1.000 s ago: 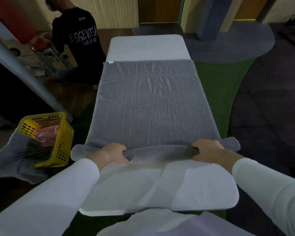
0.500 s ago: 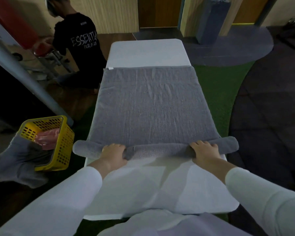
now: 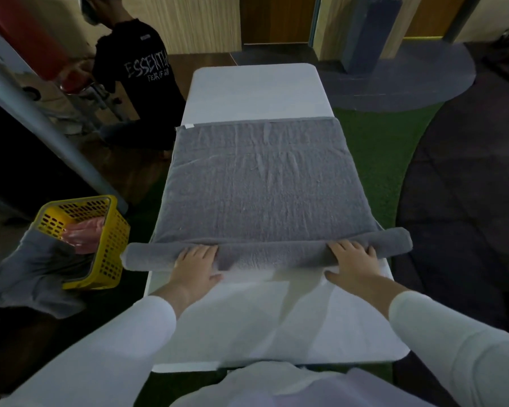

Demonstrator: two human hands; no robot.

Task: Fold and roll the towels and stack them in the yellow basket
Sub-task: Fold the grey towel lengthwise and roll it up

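A grey towel lies spread along a white table. Its near end is wound into a roll that overhangs both table sides. My left hand presses on the roll left of centre with straight fingers. My right hand presses on it right of centre, fingers also flat. The yellow basket stands on the floor at the left, with a pink towel inside and a grey towel draped over its near side.
A person in a black shirt crouches at the far left beside the table. A slanted metal post runs behind the basket. Green turf and dark floor mats lie to the right.
Both hands went from gripping the rolled edge to lying flat on it, and the roll has grown thicker and moved further up the towel.
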